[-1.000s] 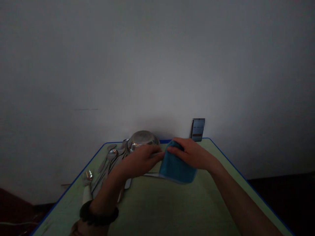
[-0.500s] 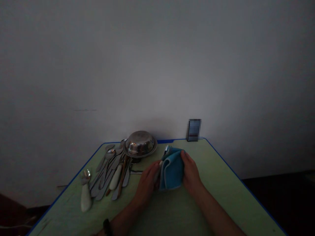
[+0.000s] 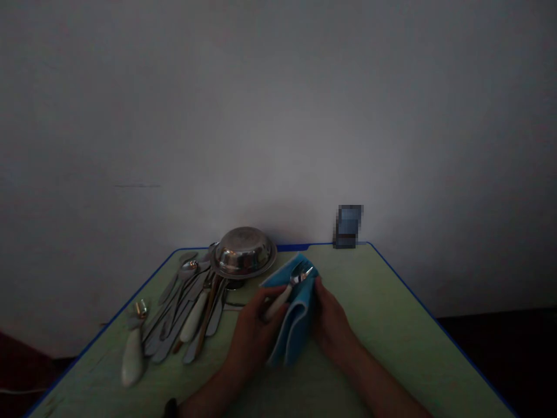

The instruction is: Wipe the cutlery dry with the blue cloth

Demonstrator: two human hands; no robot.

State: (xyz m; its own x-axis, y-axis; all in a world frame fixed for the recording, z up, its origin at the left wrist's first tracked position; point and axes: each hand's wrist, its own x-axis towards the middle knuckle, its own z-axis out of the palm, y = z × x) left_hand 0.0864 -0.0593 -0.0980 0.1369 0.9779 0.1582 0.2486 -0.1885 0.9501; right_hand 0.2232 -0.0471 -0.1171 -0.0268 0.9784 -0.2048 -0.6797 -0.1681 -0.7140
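Observation:
My left hand (image 3: pixel 256 322) is closed round the pale handle of a fork (image 3: pixel 278 303), whose metal head points up and to the right. Behind and beneath that fork lies a folded blue cloth (image 3: pixel 300 313), its lighter edges showing. My right hand (image 3: pixel 333 316) grips the cloth from the right side, close to the tines; its fingertips are partly hidden by the fabric. Both hands are above the middle of the table.
On the left of the green, blue-edged table (image 3: pixel 383 337) lies a pile of knives, spoons and forks (image 3: pixel 187 313). Apart from it, another pale-handled fork (image 3: pixel 133 354) lies further left. An upturned metal bowl (image 3: pixel 244 252) and a blurred upright device (image 3: pixel 348 227) stand near the wall.
The cloth has opened out, and the fork in my left hand has tilted right, showing its handle and head against the fabric. The view has shifted slightly.

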